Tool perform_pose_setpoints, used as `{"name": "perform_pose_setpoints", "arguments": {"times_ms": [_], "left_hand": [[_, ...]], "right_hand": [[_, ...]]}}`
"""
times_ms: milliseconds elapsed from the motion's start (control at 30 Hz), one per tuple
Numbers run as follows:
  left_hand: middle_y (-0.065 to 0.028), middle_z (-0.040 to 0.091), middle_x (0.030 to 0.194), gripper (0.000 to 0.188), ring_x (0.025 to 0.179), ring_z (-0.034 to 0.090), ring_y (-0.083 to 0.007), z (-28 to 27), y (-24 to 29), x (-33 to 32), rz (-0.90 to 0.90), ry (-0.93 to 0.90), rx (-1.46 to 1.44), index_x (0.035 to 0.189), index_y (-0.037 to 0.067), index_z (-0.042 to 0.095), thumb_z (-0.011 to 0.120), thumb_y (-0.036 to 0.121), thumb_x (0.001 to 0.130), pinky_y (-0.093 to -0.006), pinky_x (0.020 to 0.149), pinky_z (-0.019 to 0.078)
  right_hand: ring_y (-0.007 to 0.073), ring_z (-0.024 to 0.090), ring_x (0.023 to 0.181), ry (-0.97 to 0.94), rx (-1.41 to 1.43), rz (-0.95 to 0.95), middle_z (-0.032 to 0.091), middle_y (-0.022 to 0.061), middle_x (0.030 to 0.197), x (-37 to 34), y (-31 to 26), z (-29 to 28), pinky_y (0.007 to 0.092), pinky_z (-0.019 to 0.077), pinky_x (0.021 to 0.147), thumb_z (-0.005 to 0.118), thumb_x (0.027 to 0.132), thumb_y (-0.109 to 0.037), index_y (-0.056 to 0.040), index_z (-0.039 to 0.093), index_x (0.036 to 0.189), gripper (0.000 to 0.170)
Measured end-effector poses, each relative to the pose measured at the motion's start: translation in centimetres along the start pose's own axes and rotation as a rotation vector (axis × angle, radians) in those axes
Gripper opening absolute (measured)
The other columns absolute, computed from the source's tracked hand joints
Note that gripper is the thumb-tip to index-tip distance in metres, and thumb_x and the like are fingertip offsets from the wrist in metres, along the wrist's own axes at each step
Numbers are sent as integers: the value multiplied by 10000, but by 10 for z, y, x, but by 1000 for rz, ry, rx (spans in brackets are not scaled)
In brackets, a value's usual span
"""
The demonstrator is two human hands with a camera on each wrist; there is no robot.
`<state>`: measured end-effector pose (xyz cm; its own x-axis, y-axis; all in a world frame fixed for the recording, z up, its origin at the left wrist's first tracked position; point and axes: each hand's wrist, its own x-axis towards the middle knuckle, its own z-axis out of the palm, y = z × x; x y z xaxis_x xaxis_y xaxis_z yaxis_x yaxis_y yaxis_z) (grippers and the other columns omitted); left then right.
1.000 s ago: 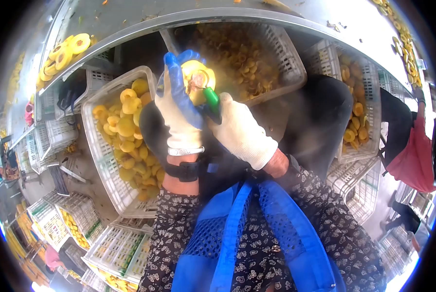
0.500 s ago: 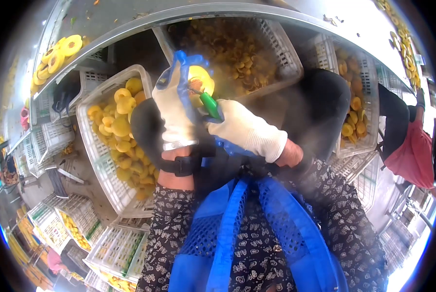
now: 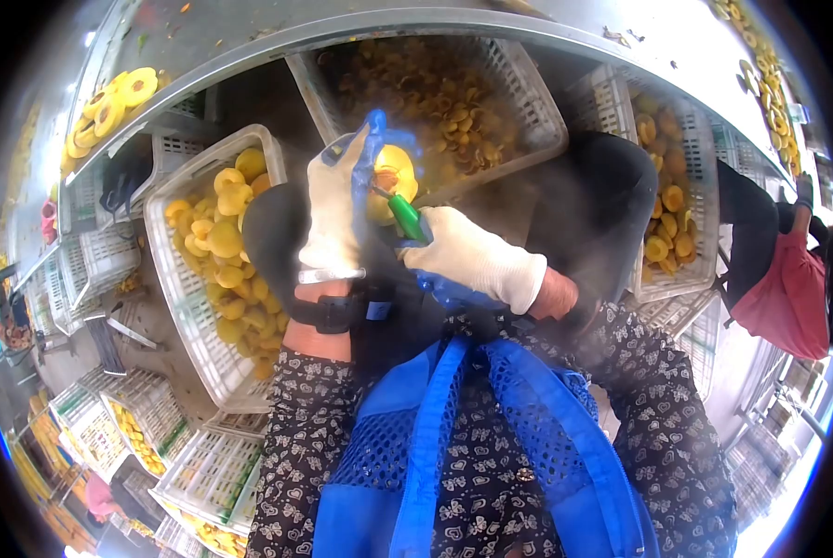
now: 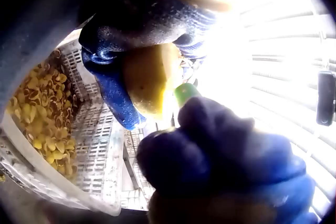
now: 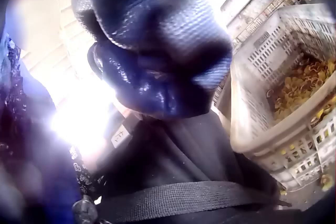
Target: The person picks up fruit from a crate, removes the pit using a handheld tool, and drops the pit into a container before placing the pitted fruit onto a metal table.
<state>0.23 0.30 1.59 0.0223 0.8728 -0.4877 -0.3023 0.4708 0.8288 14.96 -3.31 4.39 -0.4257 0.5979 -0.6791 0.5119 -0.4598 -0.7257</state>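
In the head view my gloved left hand [image 3: 335, 200] holds a halved yellow peach [image 3: 398, 166] upright, its cut face turned toward the right hand. The peach [image 4: 147, 82] sits between blue-coated fingers in the left wrist view. My right hand [image 3: 477, 253], in a white glove with a blue palm, grips a tool with a green handle [image 3: 405, 218]. Its thin metal end reaches the peach's cut face, near the middle. In the right wrist view the right hand's curled blue fingers [image 5: 157, 77] fill the upper middle, and the tool is hidden.
A white crate [image 3: 179, 288] of yellow peaches stands at the left. Another crate [image 3: 551, 139] with scraps lies ahead, below the metal table edge [image 3: 416, 19]. At the right is a third crate [image 3: 709, 205] with fruit. Peach rings [image 3: 109, 107] lie on the table; another person [image 3: 788, 298] sits far right.
Both hands stay together over the lap while the tool's end shifts within the peach's cut face. The reddish-brown centre seen earlier now looks mostly yellow. The head view has shifted slightly.
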Motion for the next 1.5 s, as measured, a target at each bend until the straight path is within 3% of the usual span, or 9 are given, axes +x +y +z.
{"name": "perform_pose_setpoints", "arguments": {"times_ms": [233, 500, 633, 700, 900, 1000, 1233, 1267, 1500], "left_hand": [[-119, 713, 815, 420, 666, 693, -184, -1, 3, 4, -17, -81, -3, 953, -27, 701, 641, 388, 948, -299, 594, 563], [-119, 708, 795, 420, 624, 672, -186, -3, -2, -2, -18, -11, -121, 902, -36, 681, 676, 383, 929, -277, 561, 550], [-123, 705, 793, 377, 622, 670, -175, -6, -6, 5, -31, -21, -42, 911, -38, 671, 731, 334, 893, -264, 554, 542], [-121, 705, 794, 375, 619, 669, -168, -7, -7, 6, -19, -22, -73, 916, -38, 670, 738, 329, 887, -258, 553, 539], [-83, 696, 774, 307, 603, 649, -129, -8, -14, 8, 60, 1, 137, 904, -11, 690, 720, 294, 901, -233, 524, 503], [-64, 693, 754, 325, 590, 639, -122, -7, -10, 8, -28, -128, 126, 855, 5, 697, 703, 324, 914, -225, 523, 496], [-36, 682, 727, 341, 574, 630, -99, -4, -15, 10, -51, -124, 71, 855, 22, 688, 733, 358, 888, -207, 512, 485], [-71, 696, 837, 327, 678, 665, -145, -6, -13, 12, -83, -140, 163, 1030, 12, 690, 734, 301, 882, -246, 596, 532], [-155, 709, 900, 479, 774, 707, -239, -12, -34, 15, 225, -133, 131, 1036, -63, 667, 603, 404, 948, -352, 717, 600]], "right_hand": [[75, 473, 418, -379, 881, 121, 487, -18, 607, -6, 12, -8, 243, 366, 354, 604, 954, -159, -32, 556, 974, 138], [147, 565, 511, 55, 17, -112, 588, 35, 668, 6, 17, 16, 292, 438, 467, 604, 916, -166, 29, 575, 895, 199], [111, 478, 430, -514, 954, 248, 484, -18, 593, -6, 15, -7, 260, 365, 380, 578, 972, -185, -34, 564, 944, 155], [93, 434, 382, -531, 1100, 200, 432, -17, 579, -6, 18, -3, 255, 339, 332, 570, 985, -191, 20, 528, 1020, 218], [88, 426, 409, -461, 958, 195, 470, -18, 618, -5, 25, -2, 243, 321, 358, 563, 1000, -220, -53, 535, 1022, 171], [98, 444, 420, -744, 1225, 195, 503, 4, 656, -1, 40, -8, 248, 329, 355, 532, 1012, -227, -49, 538, 1016, 178], [119, 477, 437, -743, 1517, 126, 531, 33, 699, -10, 46, 9, 262, 355, 348, 494, 1026, -256, -40, 536, 1014, 221], [120, 479, 438, -731, 1482, 112, 534, 36, 702, -11, 46, 8, 263, 358, 350, 494, 1026, -259, -41, 538, 1011, 223], [117, 481, 440, -709, 1408, 43, 540, 33, 719, -14, 39, 5, 269, 375, 370, 515, 1020, -275, -46, 541, 1005, 231]]}}
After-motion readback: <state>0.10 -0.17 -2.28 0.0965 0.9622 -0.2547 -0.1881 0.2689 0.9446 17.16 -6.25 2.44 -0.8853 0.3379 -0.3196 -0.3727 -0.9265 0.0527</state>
